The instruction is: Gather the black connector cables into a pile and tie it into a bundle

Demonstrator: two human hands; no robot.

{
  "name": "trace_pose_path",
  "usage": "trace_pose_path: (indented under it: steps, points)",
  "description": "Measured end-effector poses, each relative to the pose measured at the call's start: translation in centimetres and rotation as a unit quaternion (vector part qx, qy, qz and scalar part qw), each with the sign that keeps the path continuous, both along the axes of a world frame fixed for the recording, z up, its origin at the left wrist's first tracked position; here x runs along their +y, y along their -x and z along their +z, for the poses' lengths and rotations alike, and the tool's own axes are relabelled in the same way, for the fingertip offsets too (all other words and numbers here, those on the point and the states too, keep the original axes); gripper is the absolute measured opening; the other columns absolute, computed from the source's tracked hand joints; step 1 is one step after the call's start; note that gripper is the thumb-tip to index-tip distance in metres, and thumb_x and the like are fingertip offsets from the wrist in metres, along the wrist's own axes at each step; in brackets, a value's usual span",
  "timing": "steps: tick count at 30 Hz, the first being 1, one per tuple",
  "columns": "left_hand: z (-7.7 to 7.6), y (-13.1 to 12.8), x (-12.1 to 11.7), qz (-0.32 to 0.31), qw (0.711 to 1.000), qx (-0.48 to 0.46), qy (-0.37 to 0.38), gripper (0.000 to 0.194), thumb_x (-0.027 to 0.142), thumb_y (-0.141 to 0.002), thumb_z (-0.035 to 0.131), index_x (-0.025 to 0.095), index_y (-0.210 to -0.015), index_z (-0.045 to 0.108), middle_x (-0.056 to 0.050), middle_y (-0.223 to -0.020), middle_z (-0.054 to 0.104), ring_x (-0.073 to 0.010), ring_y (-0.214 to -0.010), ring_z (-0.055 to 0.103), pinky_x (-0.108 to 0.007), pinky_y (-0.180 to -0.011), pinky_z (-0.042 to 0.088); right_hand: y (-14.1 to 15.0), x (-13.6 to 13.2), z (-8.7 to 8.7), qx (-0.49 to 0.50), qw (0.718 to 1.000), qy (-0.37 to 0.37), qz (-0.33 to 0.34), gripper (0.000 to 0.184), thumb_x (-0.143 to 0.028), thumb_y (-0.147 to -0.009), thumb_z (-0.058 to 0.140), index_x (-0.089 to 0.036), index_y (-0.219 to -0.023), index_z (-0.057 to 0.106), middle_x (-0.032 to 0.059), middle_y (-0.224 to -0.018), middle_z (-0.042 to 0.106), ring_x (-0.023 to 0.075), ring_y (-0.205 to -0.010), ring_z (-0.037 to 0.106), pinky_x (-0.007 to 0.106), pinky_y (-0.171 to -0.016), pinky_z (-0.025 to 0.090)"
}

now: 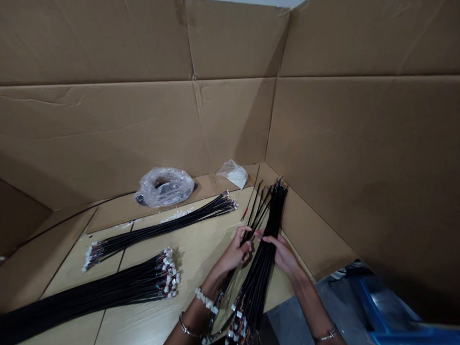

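Note:
My right hand (283,253) is closed round the middle of a thick bundle of black cables (276,216). That bundle slants across the table's right side, its bare wire ends at the far end. Its white connectors (238,320) are at the near end, past the table edge. Just left of it, my left hand (236,252) has its fingers curled on a thinner group of black cables (258,212); the palm side is partly hidden. A thin tool or wire with a red part (245,213) lies beyond my left fingers.
Another cable bundle (160,224) crosses the table behind, and a larger one (87,298) lies at the front left. A clear plastic bag with a coil (166,187) and a small bag of white pieces (235,175) sit by the cardboard wall (138,125). Blue plastic bins (389,308) stand lower right.

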State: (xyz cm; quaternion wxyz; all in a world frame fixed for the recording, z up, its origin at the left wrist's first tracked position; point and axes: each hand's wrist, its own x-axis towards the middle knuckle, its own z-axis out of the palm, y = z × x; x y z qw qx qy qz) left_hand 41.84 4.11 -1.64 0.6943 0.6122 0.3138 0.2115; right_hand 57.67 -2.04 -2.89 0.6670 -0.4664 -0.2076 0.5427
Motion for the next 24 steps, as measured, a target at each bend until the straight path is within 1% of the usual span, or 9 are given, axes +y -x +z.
trace_pose_path:
  steps: [3, 6, 9, 12, 15, 18, 20, 22, 24]
  points:
    - [0.1, 0.0, 0.1, -0.012, 1.000, 0.012, -0.008, 0.046, 0.064, -0.080, 0.057, 0.021, -0.098, 0.053, 0.010, -0.056, 0.037, -0.0074, -0.042, 0.028, -0.022, -0.043, 0.021, 0.1, 0.0, 0.2, -0.012, 1.000, -0.003, -0.001, 0.022, -0.028, -0.055, 0.083, -0.021, -0.075, 0.076, 0.0044, -0.080, 0.075, 0.0225, -0.080, 0.065, 0.036, -0.083, 0.049]
    - [0.3, 0.0, -0.1, -0.022, 0.999, 0.032, -0.020, 0.045, 0.064, -0.079, 0.057, 0.020, -0.087, 0.057, 0.010, -0.052, 0.034, -0.0089, -0.044, 0.029, -0.024, -0.046, 0.023, 0.2, -0.1, 0.5, -0.019, 1.000, -0.019, 0.001, 0.021, -0.030, -0.055, 0.084, -0.021, -0.073, 0.076, 0.0033, -0.078, 0.073, 0.0210, -0.078, 0.064, 0.033, -0.081, 0.050]
    - [0.8, -0.1, -0.2, -0.022, 0.998, 0.039, -0.046, 0.047, 0.064, -0.071, 0.067, 0.018, -0.081, 0.062, 0.005, -0.062, 0.048, -0.0118, -0.059, 0.043, -0.025, -0.058, 0.034, 0.3, -0.1, 0.5, -0.021, 0.999, -0.024, -0.005, 0.025, -0.033, -0.054, 0.085, -0.021, -0.074, 0.076, 0.0029, -0.077, 0.073, 0.0206, -0.078, 0.064, 0.032, -0.079, 0.050]
    - [1.1, -0.1, -0.2, -0.025, 0.997, 0.042, -0.060, 0.050, 0.065, -0.063, 0.073, 0.017, -0.076, 0.064, 0.003, -0.072, 0.056, -0.0141, -0.072, 0.047, -0.026, -0.069, 0.037, 0.2, -0.1, 0.3, -0.028, 0.999, -0.022, -0.005, 0.027, -0.034, -0.053, 0.086, -0.022, -0.075, 0.076, 0.0027, -0.076, 0.073, 0.0214, -0.078, 0.064, 0.034, -0.080, 0.050]
    - [1.1, -0.1, -0.2, -0.032, 0.997, 0.052, -0.049, 0.054, 0.069, -0.066, 0.068, 0.017, -0.078, 0.064, 0.005, -0.064, 0.050, -0.0125, -0.065, 0.044, -0.025, -0.062, 0.034, 0.0, 0.0, 0.1, -0.034, 0.999, -0.014, 0.004, 0.026, -0.034, -0.053, 0.086, -0.023, -0.074, 0.076, 0.0028, -0.077, 0.074, 0.0222, -0.078, 0.065, 0.035, -0.082, 0.050]
    - [0.8, 0.0, -0.3, -0.035, 0.997, 0.063, -0.029, 0.059, 0.074, -0.069, 0.062, 0.017, -0.082, 0.063, 0.008, -0.054, 0.039, -0.0093, -0.052, 0.034, -0.024, -0.051, 0.025, -0.2, 0.0, -0.1, -0.026, 1.000, 0.002, 0.000, 0.027, -0.032, -0.051, 0.087, -0.022, -0.073, 0.076, 0.0035, -0.078, 0.075, 0.0230, -0.078, 0.066, 0.036, -0.082, 0.051]
    - [0.6, 0.0, -0.3, -0.036, 0.997, 0.068, -0.017, 0.062, 0.077, -0.069, 0.060, 0.017, -0.084, 0.062, 0.010, -0.051, 0.032, -0.0079, -0.046, 0.028, -0.024, -0.047, 0.019, -0.3, 0.0, -0.2, -0.023, 1.000, 0.012, 0.002, 0.028, -0.032, -0.051, 0.087, -0.021, -0.074, 0.076, 0.0050, -0.079, 0.076, 0.0239, -0.078, 0.067, 0.037, -0.082, 0.051]
    - [0.6, -0.1, -0.3, -0.033, 0.997, 0.065, -0.012, 0.062, 0.077, -0.069, 0.059, 0.017, -0.083, 0.060, 0.010, -0.051, 0.032, -0.0074, -0.045, 0.026, -0.024, -0.046, 0.017, -0.3, 0.0, -0.3, -0.025, 0.999, 0.019, 0.005, 0.028, -0.032, -0.051, 0.087, -0.020, -0.074, 0.076, 0.0060, -0.080, 0.076, 0.0244, -0.079, 0.067, 0.038, -0.082, 0.052]
    - [0.5, -0.2, -0.3, -0.021, 0.998, 0.056, -0.015, 0.060, 0.077, -0.070, 0.059, 0.018, -0.080, 0.058, 0.009, -0.054, 0.035, -0.0072, -0.046, 0.028, -0.024, -0.045, 0.020, -0.4, 0.0, -0.3, -0.025, 0.999, 0.023, 0.002, 0.028, -0.032, -0.051, 0.087, -0.021, -0.074, 0.076, 0.0052, -0.079, 0.075, 0.0240, -0.077, 0.067, 0.038, -0.082, 0.052]
